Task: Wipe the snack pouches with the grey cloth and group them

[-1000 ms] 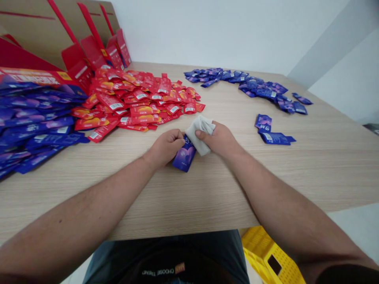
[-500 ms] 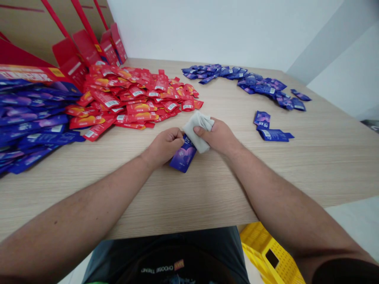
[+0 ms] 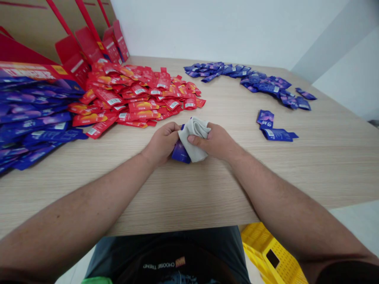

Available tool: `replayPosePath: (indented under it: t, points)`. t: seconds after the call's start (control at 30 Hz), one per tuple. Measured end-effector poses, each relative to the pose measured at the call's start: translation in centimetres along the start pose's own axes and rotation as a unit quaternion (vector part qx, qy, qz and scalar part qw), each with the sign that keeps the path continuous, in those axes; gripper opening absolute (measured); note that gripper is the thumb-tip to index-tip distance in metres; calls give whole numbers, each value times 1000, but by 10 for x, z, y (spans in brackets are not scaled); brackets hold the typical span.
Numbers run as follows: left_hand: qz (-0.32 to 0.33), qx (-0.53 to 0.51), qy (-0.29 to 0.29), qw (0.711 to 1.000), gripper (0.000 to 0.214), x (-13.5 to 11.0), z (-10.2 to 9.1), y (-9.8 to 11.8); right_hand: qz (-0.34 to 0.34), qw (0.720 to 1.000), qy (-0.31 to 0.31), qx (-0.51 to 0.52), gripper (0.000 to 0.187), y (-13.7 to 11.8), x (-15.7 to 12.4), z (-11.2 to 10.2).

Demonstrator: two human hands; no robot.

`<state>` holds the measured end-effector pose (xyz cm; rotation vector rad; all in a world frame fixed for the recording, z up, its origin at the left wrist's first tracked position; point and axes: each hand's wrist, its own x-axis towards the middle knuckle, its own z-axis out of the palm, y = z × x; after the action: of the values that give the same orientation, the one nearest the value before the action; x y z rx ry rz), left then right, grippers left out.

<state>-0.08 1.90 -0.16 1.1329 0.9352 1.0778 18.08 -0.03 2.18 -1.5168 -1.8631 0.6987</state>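
Observation:
My left hand (image 3: 164,142) is closed on the edge of a blue-purple foil pouch (image 3: 180,153), held just above the table near its middle. A folded pale grey cloth (image 3: 194,148) is gripped in my right hand (image 3: 217,141), with the thumb on top. The cloth lies against the pouch and covers most of its front. The fingers of my right hand are partly hidden behind the cloth.
A heap of red pouches (image 3: 139,96) spreads over the left back of the table (image 3: 183,197). Blue pouches (image 3: 38,122) are piled far left beside red boxes (image 3: 71,55). More blue pouches (image 3: 257,81) line the back right; two blue pouches (image 3: 276,134) lie nearer. A yellow crate (image 3: 272,252) stands below.
My right hand has brought the cloth down and left over the pouch, hiding its printed front. The pouch's lower end has risen a little. My left hand keeps its hold.

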Motion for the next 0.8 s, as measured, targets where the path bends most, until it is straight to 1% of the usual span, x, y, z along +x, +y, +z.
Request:
replayPosePath:
  t: [0.1,0.13,0.17,0.23,0.27,0.3,0.33,0.4,0.43,0.53,0.63,0.73,0.77,0.8]
  points:
    - [-5,-24,17,1000,14,1,1,1,11,999,27,-46,41,-1,0,0]
    - [-7,-26,21,999,15,1,1,2,12,998,24,-55,40,-2,-1,0]
    - [-9,-28,25,999,15,1,1,2,1,998,6,-60,40,-3,-1,0]
    - [-19,-45,30,998,15,2,2,2,-51,995,-45,-76,38,-6,-3,2]
    - [-25,-62,36,997,15,2,3,2,-77,991,-56,-90,37,-7,-4,4]
    - [-32,-82,44,995,15,2,3,1,-94,989,-50,-107,36,-8,-5,6]
    - [-39,-100,52,993,15,3,4,1,-102,987,-30,-124,36,-9,-6,8]
    - [-49,-122,65,989,15,4,6,0,-105,983,14,-147,35,-9,-7,11]
    - [-54,-125,69,988,15,4,7,0,-111,982,19,-153,35,-9,-7,13]
    - [-65,-130,66,987,15,3,8,1,-134,976,9,-168,32,-10,-8,14]
    - [-68,-137,63,986,16,1,9,2,-134,975,16,-177,30,-12,-10,15]
    - [-70,-134,71,986,15,1,9,3,-159,969,-31,-185,26,-14,-10,16]
    - [-68,-137,73,986,16,1,9,3,-160,969,-38,-187,26,-15,-11,17]
    - [-67,-141,73,985,16,1,9,3,-155,970,-32,-186,27,-15,-11,17]
